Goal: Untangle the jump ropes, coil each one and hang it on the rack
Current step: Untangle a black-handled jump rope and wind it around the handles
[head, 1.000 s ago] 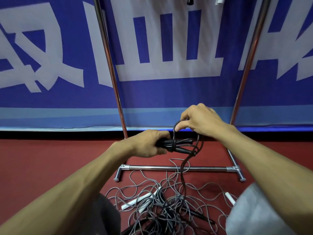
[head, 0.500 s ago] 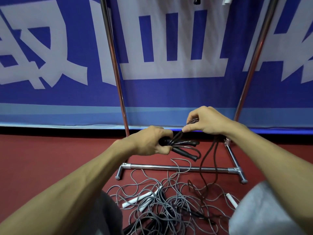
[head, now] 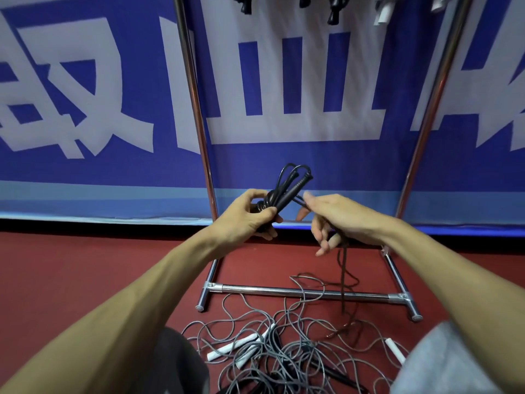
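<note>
The left hand (head: 250,214) has its grip closed round the black jump rope (head: 287,189), fingers curled over both handles and the few loops already gathered, which stick up and away from the fist toward the banner. Just beside it, the right hand (head: 341,220) pinches the free cord of the same rope between thumb and forefinger, the other fingers loosely spread below. From there the cord drops to the red floor (head: 71,280), crossing the base bar of the chrome rack (head: 306,292) and ending near the pile. This looks like the coiling step, partway through: a good length of cord is not yet wound. The next move likely calls for drawing that slack up clear of the pile and laying another loop over the handles, with the left grip firm so the coil does not spring open. On the floor in front of the rack lies a tangle of grey ropes (head: 272,359) with white handles, not yet sorted. At the top edge, handles of hung ropes (head: 332,12) dangle from the rack. Behind stands a blue banner (head: 142,172) with large white characters, cropped too much to read.
</note>
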Demonstrator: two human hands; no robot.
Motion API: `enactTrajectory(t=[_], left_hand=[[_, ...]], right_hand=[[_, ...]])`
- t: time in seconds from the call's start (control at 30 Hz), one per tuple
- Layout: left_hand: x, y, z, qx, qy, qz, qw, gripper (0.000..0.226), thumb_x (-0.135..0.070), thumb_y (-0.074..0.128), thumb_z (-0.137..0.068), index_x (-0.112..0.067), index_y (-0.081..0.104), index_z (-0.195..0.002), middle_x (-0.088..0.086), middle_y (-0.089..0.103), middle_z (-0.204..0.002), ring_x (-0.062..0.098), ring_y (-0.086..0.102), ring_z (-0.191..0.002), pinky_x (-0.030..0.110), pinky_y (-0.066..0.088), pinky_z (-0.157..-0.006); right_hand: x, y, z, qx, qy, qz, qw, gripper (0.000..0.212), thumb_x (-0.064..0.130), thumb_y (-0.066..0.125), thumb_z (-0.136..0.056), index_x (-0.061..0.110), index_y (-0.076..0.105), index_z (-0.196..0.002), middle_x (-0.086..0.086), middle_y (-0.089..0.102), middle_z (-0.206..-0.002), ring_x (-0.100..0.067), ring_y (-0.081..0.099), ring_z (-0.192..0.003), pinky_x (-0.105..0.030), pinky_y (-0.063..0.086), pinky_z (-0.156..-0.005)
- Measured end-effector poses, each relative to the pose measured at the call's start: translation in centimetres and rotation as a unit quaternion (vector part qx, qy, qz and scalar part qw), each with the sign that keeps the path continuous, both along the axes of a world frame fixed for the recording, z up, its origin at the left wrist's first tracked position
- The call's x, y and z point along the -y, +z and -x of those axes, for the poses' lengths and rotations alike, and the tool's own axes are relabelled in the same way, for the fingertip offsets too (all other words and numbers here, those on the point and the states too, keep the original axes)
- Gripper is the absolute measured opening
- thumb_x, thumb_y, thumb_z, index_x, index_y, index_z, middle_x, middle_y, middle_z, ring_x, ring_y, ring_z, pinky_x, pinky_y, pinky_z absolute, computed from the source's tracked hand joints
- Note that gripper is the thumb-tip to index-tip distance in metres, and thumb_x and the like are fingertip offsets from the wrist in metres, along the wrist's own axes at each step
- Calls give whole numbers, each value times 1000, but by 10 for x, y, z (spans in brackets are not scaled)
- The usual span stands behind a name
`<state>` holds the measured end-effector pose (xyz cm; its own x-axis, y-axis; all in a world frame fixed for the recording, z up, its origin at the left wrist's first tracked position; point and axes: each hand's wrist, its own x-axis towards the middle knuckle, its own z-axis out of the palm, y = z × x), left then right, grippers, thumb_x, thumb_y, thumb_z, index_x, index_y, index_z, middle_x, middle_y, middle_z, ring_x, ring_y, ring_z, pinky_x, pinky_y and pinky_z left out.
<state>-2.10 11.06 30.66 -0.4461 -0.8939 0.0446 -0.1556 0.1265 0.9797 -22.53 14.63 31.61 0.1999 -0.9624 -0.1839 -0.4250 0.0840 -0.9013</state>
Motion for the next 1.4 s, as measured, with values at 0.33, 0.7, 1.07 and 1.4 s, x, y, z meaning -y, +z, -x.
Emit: enactTrajectory(t=[0.33, 0.7, 1.07, 1.4], left_hand=[[6, -7, 1, 86, 21, 44, 995, 23, -8, 58, -96, -7, 52, -118, 11, 60, -82, 21, 64, -62, 27, 58, -62], [21, -25, -8, 380, -39, 212, 900, 34, -24, 74, -85, -25, 58, -115, 3, 69, -95, 23, 59, -80, 32, 47, -75], [-8, -14, 9, 395, -132, 275, 866, 32, -1, 62, -85, -13, 59, -114, -4, 51, -90, 18, 51, -85, 24, 37, -70], [-19, -3, 12, 207, -126, 144, 959, 32, -43, 74, -81, -20, 64, -99, 7, 58, -78, 18, 53, -70, 36, 47, -70]], right_hand=[[-4, 2, 1, -358, 120, 70, 923, 17, 18, 59, -91, 27, 57, -106, 2, 61, -68, -21, 66, -73, -36, 54, -74], [-11, 3, -12, -463, 155, 310, 816, 23, 8, 49, -93, 24, 65, -101, 5, 65, -96, -20, 59, -92, -36, 48, -72], [-4, -2, -12, -317, -57, 275, 906, 38, 54, 74, -73, 20, 59, -80, 1, 65, -74, -21, 57, -69, -30, 35, -58], [-3, 4, 5, -35, -86, 122, 988, 9, 15, 76, -80, 9, 74, -74, -3, 70, -73, -8, 61, -67, -25, 52, -70]])
